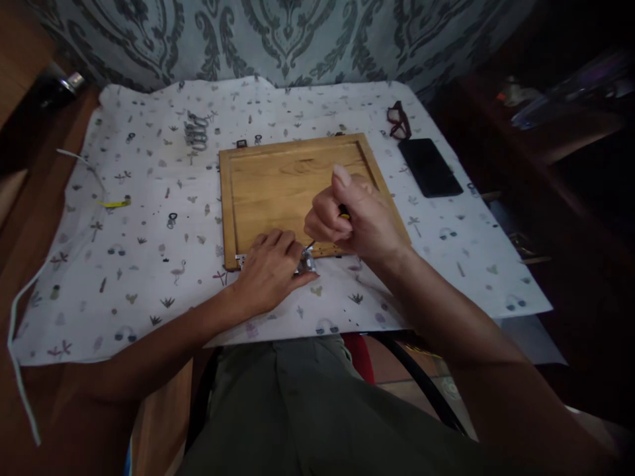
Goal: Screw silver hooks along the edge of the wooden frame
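A framed wooden panel (282, 192) lies flat on the cloth-covered table. At its near edge sits a shiny metal fitting (308, 262), perhaps a hinge or latch; part of it is covered by my left hand (270, 268). The left fingers bend over the panel's near rim, with the thumb along the front, holding the fitting against the wood. My right hand (354, 215) is closed in a fist around a screwdriver (344, 211) with a black and yellow handle. Its thin shaft slants down to the fitting beside my left fingertips. Whether the tip touches a screw is too small to tell.
Toward the back left stand several metal coil-like pieces (197, 132). A yellow strip (115, 203) and a white cable (22, 297) are at the left. Dark-framed glasses (398, 121) and a black phone (430, 167) lie right of the panel. A patterned curtain (288, 39) hangs behind.
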The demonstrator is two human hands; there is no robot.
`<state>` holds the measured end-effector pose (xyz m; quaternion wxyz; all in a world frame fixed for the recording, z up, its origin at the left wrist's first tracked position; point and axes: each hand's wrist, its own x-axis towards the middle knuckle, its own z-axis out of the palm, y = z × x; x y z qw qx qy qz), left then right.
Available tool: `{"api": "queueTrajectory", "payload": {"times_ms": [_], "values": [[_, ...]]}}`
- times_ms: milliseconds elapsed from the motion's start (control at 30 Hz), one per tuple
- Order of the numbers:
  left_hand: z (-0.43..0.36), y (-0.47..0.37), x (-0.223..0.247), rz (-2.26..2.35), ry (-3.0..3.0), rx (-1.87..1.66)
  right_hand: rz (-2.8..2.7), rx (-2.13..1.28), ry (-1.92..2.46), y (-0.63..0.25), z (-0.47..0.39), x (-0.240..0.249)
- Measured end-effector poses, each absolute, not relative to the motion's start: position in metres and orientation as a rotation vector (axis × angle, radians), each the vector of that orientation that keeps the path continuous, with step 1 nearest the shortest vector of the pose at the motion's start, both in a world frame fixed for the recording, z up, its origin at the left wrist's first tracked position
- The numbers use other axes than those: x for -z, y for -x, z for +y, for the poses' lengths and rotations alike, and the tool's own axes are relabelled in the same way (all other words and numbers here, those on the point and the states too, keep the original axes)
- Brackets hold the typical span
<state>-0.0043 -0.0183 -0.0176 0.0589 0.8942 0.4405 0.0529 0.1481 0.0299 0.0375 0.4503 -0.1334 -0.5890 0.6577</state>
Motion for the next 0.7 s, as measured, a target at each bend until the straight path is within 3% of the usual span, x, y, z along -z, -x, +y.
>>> {"api": "queueTrajectory", "payload": {"times_ms": [700], "values": [[-0.019,0.004,0.018,1.341,-2.743,-0.175,-1.297,-1.412,0.539,-0.138,0.015,-0.038]]}}
